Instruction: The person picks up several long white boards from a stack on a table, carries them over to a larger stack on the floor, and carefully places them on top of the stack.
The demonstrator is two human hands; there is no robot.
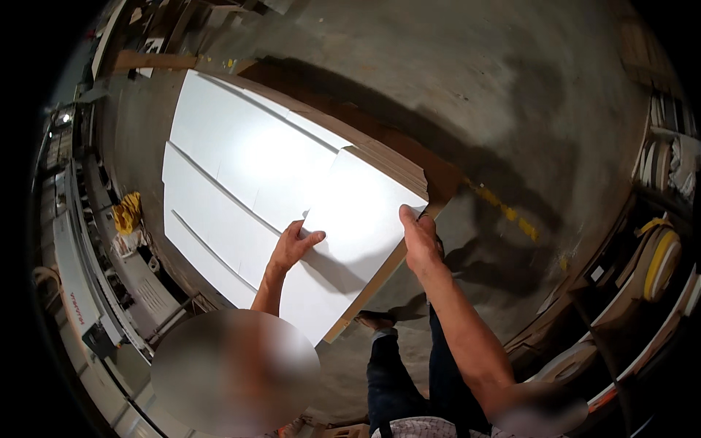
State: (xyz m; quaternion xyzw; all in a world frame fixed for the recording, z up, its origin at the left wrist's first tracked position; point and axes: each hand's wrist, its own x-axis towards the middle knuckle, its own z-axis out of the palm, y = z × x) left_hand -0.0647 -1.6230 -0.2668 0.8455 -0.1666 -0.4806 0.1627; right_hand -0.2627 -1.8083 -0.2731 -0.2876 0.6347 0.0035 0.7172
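Note:
A stack of white panels (234, 157) with brown edges lies in front of me, in several rows side by side. The nearest right white panel (369, 193) sits on top and overlaps the rows to its left. My right hand (423, 237) grips its right corner, thumb on the upper face and the other fingers hidden below the edge. At the panel's left edge is my left hand (294, 247), its thumb laid over the white surface and its fingers curled at the edge. A blurred patch covers part of my left forearm.
Brown cardboard (431, 164) lies under the stack. Along the left stands a long grey machine (84, 277), with a yellow cloth (127, 213) on it. At the right, shelving holds rolls of edging strip (661, 266). Yellow marking (511, 213) shows on the concrete floor.

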